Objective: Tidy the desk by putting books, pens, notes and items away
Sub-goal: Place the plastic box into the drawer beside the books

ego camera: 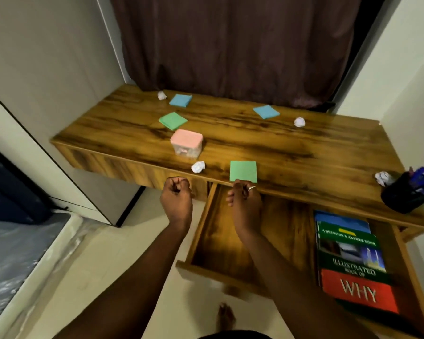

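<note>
A brown curtain (230,45) hangs behind the wooden desk (267,145) — pale walls (47,45) either side, a plastic-wrapped mattress (15,253) to its left.

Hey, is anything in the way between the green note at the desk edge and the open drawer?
Nothing visible. The right hand pinches the green note at the front edge of the desk, just above the open drawer; the books lie at its right side.

This is a bedroom corner in a home: beyond the left hand (176,194) and right hand (244,200) a wooden desk (255,143) backs onto a brown curtain (230,45), with a pale wardrobe (47,155) and a plastic-wrapped mattress (15,253) off to the left hand's left.
</note>
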